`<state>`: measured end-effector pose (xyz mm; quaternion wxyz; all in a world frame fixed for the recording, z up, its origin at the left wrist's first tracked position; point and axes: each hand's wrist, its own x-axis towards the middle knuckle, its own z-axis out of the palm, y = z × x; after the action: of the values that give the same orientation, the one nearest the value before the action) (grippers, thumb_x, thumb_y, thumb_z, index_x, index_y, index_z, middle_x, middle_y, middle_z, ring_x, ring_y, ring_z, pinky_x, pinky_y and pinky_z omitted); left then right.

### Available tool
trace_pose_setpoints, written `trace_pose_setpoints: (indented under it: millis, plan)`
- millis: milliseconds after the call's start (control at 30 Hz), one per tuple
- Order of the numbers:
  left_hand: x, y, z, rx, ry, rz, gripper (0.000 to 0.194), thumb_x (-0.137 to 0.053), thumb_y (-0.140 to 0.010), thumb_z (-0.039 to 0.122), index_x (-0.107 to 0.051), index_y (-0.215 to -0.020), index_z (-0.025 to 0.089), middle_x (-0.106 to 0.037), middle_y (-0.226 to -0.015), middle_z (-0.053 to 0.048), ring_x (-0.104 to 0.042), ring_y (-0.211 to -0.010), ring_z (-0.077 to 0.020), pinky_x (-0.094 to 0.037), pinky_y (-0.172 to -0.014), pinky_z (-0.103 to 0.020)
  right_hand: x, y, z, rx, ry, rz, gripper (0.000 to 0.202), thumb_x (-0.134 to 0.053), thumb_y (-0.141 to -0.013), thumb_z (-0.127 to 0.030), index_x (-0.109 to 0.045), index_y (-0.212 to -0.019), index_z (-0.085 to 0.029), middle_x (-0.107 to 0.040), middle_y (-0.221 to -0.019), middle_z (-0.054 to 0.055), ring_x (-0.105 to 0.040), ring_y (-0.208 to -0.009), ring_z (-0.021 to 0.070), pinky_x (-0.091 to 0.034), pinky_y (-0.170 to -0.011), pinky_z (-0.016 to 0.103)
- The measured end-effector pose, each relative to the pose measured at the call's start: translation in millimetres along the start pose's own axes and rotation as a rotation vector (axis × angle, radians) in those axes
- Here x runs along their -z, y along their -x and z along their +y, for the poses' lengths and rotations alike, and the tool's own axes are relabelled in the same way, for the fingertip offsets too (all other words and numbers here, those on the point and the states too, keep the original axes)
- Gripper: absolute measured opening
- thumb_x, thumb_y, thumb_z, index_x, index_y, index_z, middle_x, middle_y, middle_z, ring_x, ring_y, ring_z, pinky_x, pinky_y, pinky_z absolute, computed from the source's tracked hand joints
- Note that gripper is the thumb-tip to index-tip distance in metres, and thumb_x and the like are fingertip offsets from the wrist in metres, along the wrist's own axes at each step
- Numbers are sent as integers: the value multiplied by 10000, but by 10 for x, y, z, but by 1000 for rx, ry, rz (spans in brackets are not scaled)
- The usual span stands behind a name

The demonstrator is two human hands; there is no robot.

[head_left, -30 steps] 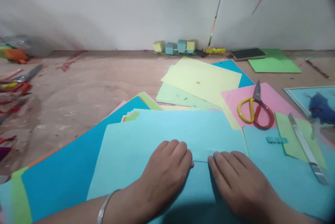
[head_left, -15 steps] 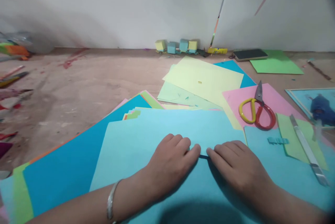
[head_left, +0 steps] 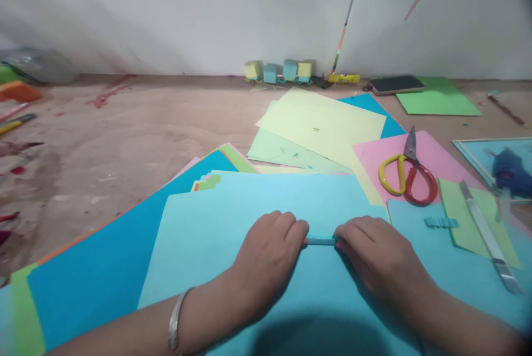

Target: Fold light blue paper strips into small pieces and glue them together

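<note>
Between my two hands a narrow blue paper strip [head_left: 320, 241] stretches level, just over a light blue paper sheet [head_left: 216, 234]. My left hand [head_left: 270, 256] pinches its left end, fingers curled under. At the right end my right hand [head_left: 380, 256] grips it the same way, with the fingertips mostly hidden. To the right, scissors [head_left: 409, 173] with one yellow and one red handle rest on pink paper [head_left: 369, 157]. A small folded teal paper piece [head_left: 441, 223] and a cutter knife [head_left: 490, 239] lie near my right hand.
Small yellow and blue paper cubes [head_left: 290, 70] line the wall beside a yellow tube [head_left: 344, 78]. A phone [head_left: 396, 85] overlaps green paper [head_left: 440, 98]. A blue glue gun [head_left: 511, 170] sits at far right. Darker blue paper [head_left: 103, 250] spreads under the left side.
My hands have moved slightly apart, so more of the strip shows between them. The strip now shows a broader, lighter face. The view has shifted a little.
</note>
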<state>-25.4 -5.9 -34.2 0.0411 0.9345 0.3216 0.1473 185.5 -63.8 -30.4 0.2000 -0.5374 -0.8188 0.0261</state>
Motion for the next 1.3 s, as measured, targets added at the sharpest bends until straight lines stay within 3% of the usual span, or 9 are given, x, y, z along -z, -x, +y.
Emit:
trace_pose_setpoints:
  millis: [200, 400, 533, 700, 867, 1033, 1167, 1300]
  plan:
    - [46, 4, -2, 51, 15, -68, 185, -495, -973, 233, -584, -822, 172, -573, -777, -30, -510, -677, -187, -411, -602, -312, 0, -24, -22, -101, -41, -84, 274, -394, -957, -117, -564, -749, -171, -531, -761, 31, -475, -652, 144, -337, -569, 262]
    - [113, -13, -62, 130, 129, -213, 71, -579, -922, 220, -593, -865, 180, -585, -837, -26, -537, -741, -192, -434, -649, -319, -5, -34, 33, -81, 26, -76, 174, -450, -925, -105, -579, -833, -177, -575, -766, 41, -519, -690, 183, -363, -614, 298]
    - [166, -48, -56, 190, 224, -287, 29, -597, -895, 204, -595, -881, 179, -588, -833, -25, -553, -756, -207, -434, -660, -337, 41, -35, 63, -86, -31, -187, 103, -511, -874, -98, -574, -862, -180, -575, -791, 37, -525, -691, 194, -365, -616, 305]
    - [200, -44, -46, 171, 338, -300, 29, -587, -878, 180, -594, -902, 193, -592, -845, -25, -545, -788, -219, -417, -688, -352, 107, -34, 33, -116, -129, -285, 115, -505, -829, -79, -557, -839, -182, -551, -795, 30, -500, -689, 184, -368, -631, 307]
    - [177, -33, -43, 139, 401, -209, 84, -546, -892, 161, -599, -833, 189, -590, -844, -31, -522, -789, -207, -403, -682, -335, 103, -53, -13, -82, -229, -232, 179, -448, -858, -53, -532, -752, -172, -528, -789, 39, -464, -721, 176, -344, -625, 294]
    - [111, -16, -30, 17, 341, -94, 143, -528, -935, 218, -624, -844, 165, -610, -790, -39, -512, -728, -202, -398, -657, -338, 38, -31, -18, -37, -251, -119, 201, -425, -887, -47, -546, -774, -162, -547, -793, 44, -457, -731, 173, -337, -649, 311]
    - [64, -8, -23, -85, 292, 25, 233, -493, -972, 254, -686, -882, 158, -616, -746, -41, -508, -683, -195, -380, -620, -329, 11, -13, -12, -39, -266, -118, 201, -429, -896, -55, -558, -783, -160, -549, -798, 46, -468, -735, 172, -332, -641, 306]
    - [50, -12, -15, -95, 345, 118, 245, -501, -960, 203, -710, -847, 145, -611, -709, -40, -500, -641, -175, -368, -579, -304, 10, -21, -26, -24, -262, -133, 199, -425, -901, -69, -589, -835, -158, -562, -809, 56, -480, -746, 187, -332, -640, 316]
